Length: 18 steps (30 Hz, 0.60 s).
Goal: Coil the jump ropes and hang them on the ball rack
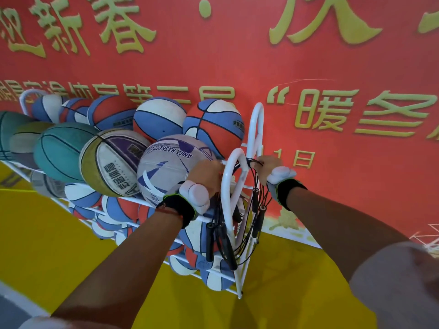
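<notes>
A white wire ball rack (257, 119) stands against a red banner, its rounded end loops at centre. Black jump ropes (249, 233) hang in coils from the nearer loop (231, 162), their black handles (209, 243) dangling below. My right hand (267, 166) pinches the thin black cord at the top of that loop. My left hand (206, 174) is closed on the loop's left side, where cords also run down. Both wrists wear black bands with white padded devices.
Several basketballs fill the rack: a white and purple one (166, 169) touches my left hand, blue, red and white ones (213, 124) sit behind and on lower shelves. The floor (47, 245) below is yellow. The red banner (332, 67) bears large gold characters.
</notes>
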### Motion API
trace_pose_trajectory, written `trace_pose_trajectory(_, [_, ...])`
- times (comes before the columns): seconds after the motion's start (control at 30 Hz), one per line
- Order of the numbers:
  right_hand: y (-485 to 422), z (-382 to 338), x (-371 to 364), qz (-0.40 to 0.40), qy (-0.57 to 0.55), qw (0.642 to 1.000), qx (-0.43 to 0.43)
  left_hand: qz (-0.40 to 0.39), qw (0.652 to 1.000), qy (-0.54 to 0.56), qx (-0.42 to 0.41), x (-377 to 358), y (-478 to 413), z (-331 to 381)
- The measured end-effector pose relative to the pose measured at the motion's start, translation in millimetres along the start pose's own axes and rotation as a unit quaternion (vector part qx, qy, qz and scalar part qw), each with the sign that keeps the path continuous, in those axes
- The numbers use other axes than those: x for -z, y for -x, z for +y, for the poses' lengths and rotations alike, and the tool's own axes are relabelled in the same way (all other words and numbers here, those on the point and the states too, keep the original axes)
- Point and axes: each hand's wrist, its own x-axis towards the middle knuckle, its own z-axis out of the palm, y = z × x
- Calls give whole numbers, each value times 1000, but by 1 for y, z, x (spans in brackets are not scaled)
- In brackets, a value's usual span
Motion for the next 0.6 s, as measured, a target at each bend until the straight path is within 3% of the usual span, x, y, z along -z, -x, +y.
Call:
trace_pose_trajectory(0.2, [-2,0,-6,-12,125,992,-4,-7,999,31,30,6,3,1])
trace_pose_trajectory(0.37, [8,-4,-21,51,108,992,-50,6,997,76,31,2,2,1])
trace_pose_trajectory(0.6, [19,-4,-24,1,109,989,-99,61,987,143,27,-2,9,-1])
